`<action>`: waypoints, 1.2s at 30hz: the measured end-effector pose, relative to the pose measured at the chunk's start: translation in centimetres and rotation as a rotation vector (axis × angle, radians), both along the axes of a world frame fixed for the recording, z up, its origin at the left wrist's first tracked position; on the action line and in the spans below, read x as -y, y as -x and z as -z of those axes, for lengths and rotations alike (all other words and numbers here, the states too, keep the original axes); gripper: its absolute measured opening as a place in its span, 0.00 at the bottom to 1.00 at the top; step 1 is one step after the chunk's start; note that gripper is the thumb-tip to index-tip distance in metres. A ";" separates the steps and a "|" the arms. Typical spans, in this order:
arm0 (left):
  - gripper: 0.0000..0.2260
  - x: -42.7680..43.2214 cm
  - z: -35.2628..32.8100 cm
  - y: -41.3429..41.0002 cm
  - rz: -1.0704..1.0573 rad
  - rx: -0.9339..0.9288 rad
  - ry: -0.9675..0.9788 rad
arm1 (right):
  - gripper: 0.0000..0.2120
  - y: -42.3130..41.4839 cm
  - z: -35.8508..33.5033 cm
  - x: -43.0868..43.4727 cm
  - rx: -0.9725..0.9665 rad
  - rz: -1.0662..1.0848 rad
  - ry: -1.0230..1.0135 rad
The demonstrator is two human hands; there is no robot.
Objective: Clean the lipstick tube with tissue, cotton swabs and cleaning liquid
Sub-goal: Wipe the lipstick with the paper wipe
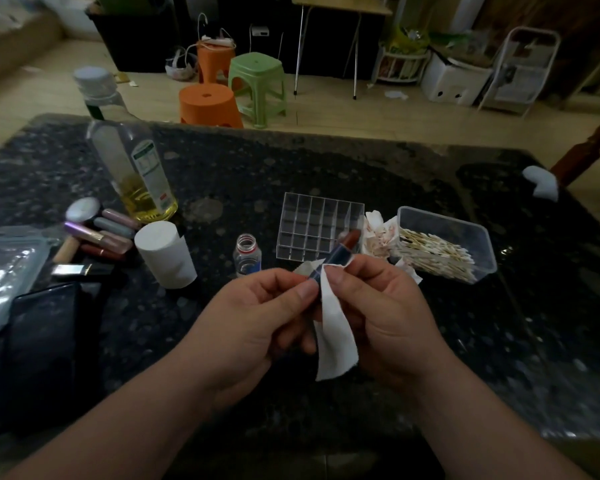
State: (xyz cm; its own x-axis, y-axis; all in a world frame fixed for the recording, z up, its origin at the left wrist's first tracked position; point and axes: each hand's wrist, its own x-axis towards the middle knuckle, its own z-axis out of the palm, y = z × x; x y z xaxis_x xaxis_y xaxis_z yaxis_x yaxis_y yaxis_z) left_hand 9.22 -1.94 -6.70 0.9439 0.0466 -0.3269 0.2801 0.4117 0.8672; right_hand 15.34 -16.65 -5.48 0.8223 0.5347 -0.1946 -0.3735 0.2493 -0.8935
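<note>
Dark speckled stone makes up the table point(326, 174), with plastic stools on the floor beyond it. Both hands meet above its near middle. The left hand point(257, 306) is closed on the lower end of the lipstick tube point(336, 256), apparently to steady it, while the right hand point(388, 306) pinches a strip of tissue point(336, 337) against the barrel, the loose end hanging down between the palms. The tube tilts up and away, its reddish bullet exposed past the fingertips, probably kept clear of the wiping. Just beyond the right hand sits a tub of cotton swabs point(440, 251) beside crumpled used tissues point(378, 233). Just beyond the left hand stands a small uncapped bottle point(246, 254), likely the cleaning liquid, and a tissue roll point(165, 254), all within easy reach.
</note>
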 end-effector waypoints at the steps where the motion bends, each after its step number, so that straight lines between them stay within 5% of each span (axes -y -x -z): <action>1: 0.10 0.1 -0.3 0.0 0.037 -0.015 0.111 | 0.07 -0.1 -0.1 0.2 -0.005 -0.017 -0.019; 4: 0.12 0.1 -0.8 0.2 0.134 -0.055 0.343 | 0.06 -0.3 -0.2 0.7 0.007 -0.062 -0.041; 6: 0.12 -0.2 -0.4 0.0 0.139 -0.045 0.296 | 0.06 -0.4 -0.1 0.8 0.040 -0.054 -0.011; 12: 0.16 -0.1 -0.2 0.0 -0.065 0.056 -0.415 | 0.07 -0.6 0.8 0.5 0.113 0.062 0.064; 15: 0.11 -0.1 -0.4 0.0 -0.030 0.091 -0.539 | 0.10 -0.6 1.0 0.6 0.121 0.110 0.087; 17: 0.09 -0.3 0.1 -0.1 0.022 0.057 -0.428 | 0.12 -0.6 0.7 0.6 0.109 0.103 0.062; 21: 0.12 -0.1 -0.1 -0.1 0.209 -0.082 0.217 | 0.12 -0.5 0.0 0.9 0.060 0.056 0.033; 23: 0.12 -0.2 -0.2 -0.1 0.268 -0.080 0.388 | 0.13 -0.5 -0.2 0.9 0.039 0.041 0.024; 29: 0.13 0.3 0.4 -0.1 0.001 0.020 -0.069 | 0.03 -0.7 0.7 0.5 0.142 0.063 0.083; 36: 0.15 0.8 -0.4 -0.4 0.179 -0.060 0.323 | 0.13 -0.3 0.0 0.5 0.000 0.006 -0.040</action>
